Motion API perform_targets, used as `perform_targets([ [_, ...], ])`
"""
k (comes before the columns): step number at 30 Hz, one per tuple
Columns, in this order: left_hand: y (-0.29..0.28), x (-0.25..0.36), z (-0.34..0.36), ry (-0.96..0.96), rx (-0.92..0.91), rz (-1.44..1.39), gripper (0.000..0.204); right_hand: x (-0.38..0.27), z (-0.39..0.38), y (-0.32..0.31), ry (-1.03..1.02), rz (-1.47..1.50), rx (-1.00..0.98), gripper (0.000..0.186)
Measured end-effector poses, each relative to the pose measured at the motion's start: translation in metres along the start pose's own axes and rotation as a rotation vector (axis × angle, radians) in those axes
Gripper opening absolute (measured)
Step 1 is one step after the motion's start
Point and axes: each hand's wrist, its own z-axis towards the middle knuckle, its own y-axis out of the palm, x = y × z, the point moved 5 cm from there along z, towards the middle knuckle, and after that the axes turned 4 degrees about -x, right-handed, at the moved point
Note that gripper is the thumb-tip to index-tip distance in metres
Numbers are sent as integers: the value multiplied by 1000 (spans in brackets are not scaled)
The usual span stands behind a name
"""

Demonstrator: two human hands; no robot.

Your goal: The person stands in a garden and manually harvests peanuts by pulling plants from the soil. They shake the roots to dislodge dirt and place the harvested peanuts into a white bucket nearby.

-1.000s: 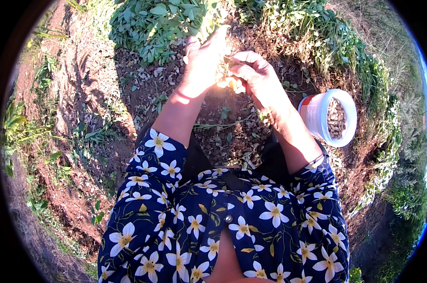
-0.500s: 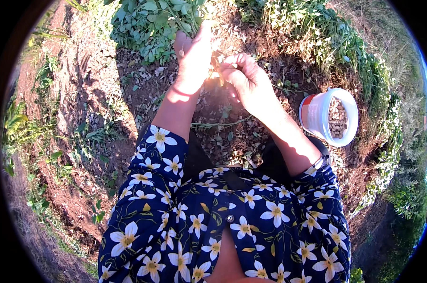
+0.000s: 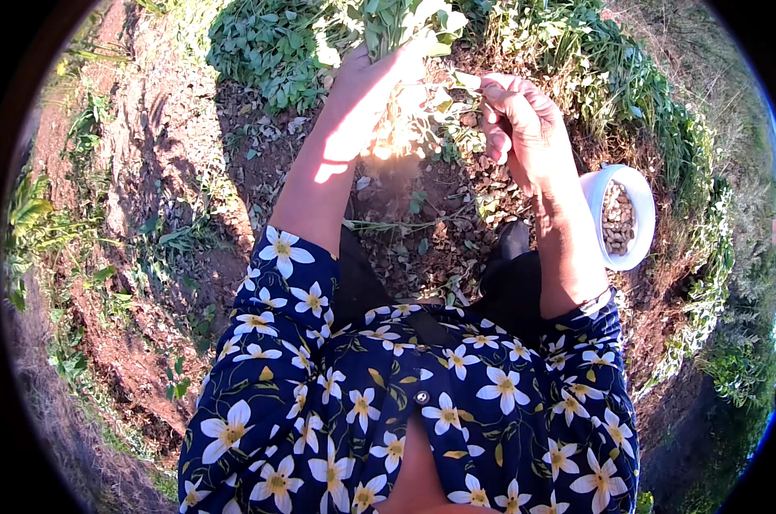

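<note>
My left hand (image 3: 366,90) is closed around the stems of a leafy green plant (image 3: 405,21), held up in front of me with pale roots and pods (image 3: 405,137) dangling below in bright sunlight. My right hand (image 3: 521,120) is just to the right, its fingers pinched on something small at the plant's root clump; what it pinches is too small to tell. A white round tub (image 3: 623,214) holding brownish pods stands on the soil by my right forearm.
Bare reddish-brown soil (image 3: 148,171) with dry debris surrounds me. Pulled green plants (image 3: 276,43) lie in a heap ahead, and a row of green plants (image 3: 645,103) curves along the right. I wear a dark blue shirt with white flowers.
Both hands have lifted higher and farther forward with the plant. The right hand has moved slightly apart from the left.
</note>
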Motion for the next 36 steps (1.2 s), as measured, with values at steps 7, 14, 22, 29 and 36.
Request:
perform_targets([
  [7,23,3,-4,24,-337,-329,22,-13,38,-125,-218,740,203,10],
  [14,-11,19,9,140,-389,-872,19,20,11,-31,170,283,74,13],
  [22,-23,7,14,85,-364,-845,18,34,-16,54,239,-135,-278,24],
  [29,-13,4,14,78,-420,-903,19,31,-7,39,45,-89,-175,22],
  [36,-12,11,12,114,-570,-1160,28,25,10,-27,131,369,47,16],
])
